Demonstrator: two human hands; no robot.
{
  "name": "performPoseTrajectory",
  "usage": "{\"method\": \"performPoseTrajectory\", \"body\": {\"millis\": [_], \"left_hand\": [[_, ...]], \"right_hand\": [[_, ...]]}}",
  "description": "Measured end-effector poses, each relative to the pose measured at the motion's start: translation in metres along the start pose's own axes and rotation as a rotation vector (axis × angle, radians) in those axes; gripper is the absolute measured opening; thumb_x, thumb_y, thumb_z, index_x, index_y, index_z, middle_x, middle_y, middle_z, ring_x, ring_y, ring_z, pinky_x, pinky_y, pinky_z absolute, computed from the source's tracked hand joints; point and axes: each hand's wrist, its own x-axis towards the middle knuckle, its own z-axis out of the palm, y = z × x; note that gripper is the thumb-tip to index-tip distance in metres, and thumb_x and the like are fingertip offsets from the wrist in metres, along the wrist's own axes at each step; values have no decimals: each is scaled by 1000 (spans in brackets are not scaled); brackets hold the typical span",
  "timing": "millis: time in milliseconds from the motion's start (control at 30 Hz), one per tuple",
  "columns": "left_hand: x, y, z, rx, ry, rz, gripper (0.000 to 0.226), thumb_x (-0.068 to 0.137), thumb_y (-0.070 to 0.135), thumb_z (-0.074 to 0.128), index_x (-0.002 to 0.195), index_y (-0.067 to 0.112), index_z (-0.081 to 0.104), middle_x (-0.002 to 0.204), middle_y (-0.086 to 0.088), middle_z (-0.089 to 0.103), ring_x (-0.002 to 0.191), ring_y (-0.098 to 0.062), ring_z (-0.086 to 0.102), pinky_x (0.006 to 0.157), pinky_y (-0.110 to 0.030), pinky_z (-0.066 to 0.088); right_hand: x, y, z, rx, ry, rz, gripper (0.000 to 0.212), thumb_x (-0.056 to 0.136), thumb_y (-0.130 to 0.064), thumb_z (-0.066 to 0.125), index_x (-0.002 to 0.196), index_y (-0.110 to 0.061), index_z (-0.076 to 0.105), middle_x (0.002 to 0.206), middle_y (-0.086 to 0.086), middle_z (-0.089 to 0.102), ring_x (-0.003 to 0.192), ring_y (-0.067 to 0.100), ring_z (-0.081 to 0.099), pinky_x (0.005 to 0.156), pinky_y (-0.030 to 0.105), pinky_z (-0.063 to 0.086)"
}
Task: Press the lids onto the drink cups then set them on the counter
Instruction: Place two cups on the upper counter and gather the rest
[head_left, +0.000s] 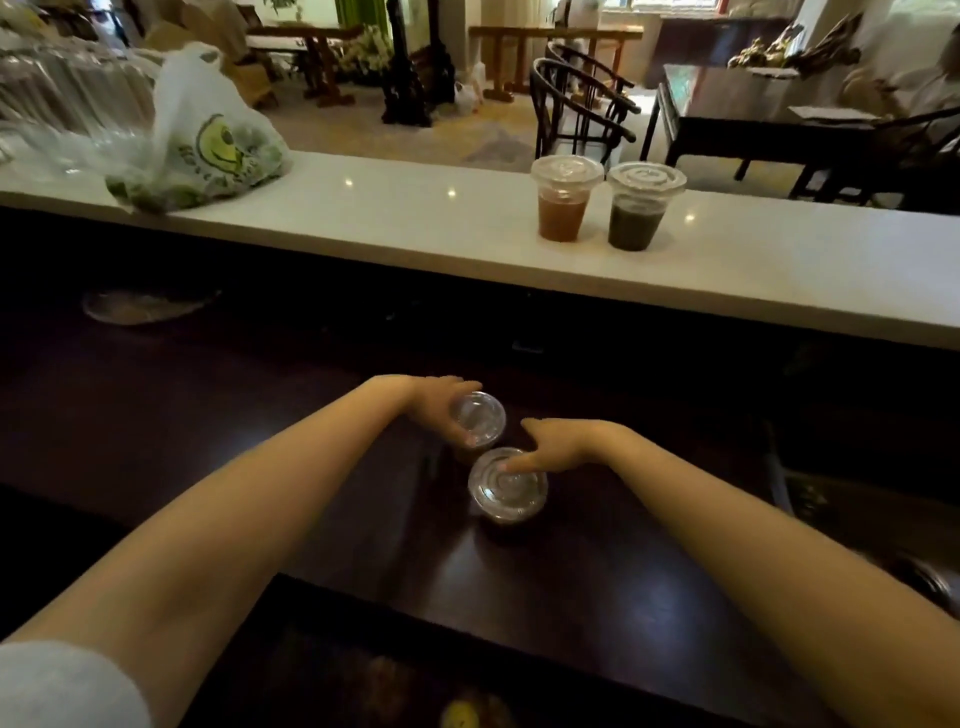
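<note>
The near cup (508, 519) stands upright on the dark table (597, 571), almost straight in front of the person, and its clear lid (511, 493) faces up toward the camera. The far cup (479, 425) stands just behind it and a little to the left, also upright and with a lid on; the two look as if they touch or nearly touch.

The right hand (566, 447) comes from the right with straight fingers. One fingertip (506, 466) rests on the far edge of the near lid, and the hand holds nothing. The left hand (434, 402) has its fingers curled round the top of the far cup from the left side.

Both cups have their long axis vertical, so I judge the press must go straight down. The right hand is nearer to the near cup.

The white counter (415, 218) lies farther ahead and higher. An orange drink (563, 202) and a dark green drink (639, 213) already stand there with lids, and a plastic bag (208, 150) lies at its left.
</note>
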Motion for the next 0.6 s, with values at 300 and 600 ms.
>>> {"method": "performPoseTrajectory", "body": {"millis": [300,600], "left_hand": [[28,-3,31,43,93,151,114,65,39,80,148,23,4,154,-16,9,141,-36,10,114,-43,21],[36,11,6,75,115,230,98,62,29,79,143,21,24,131,-12,36,123,-28,33,101,-37,41]], "right_hand": [[10,-13,54,56,66,16,131,64,-57,75,146,-1,-11,155,15,3,141,37,14,114,43,25],[0,10,30,168,140,-28,101,65,-47,78,141,-12,22,133,7,28,123,29,41,101,39,42]]}}
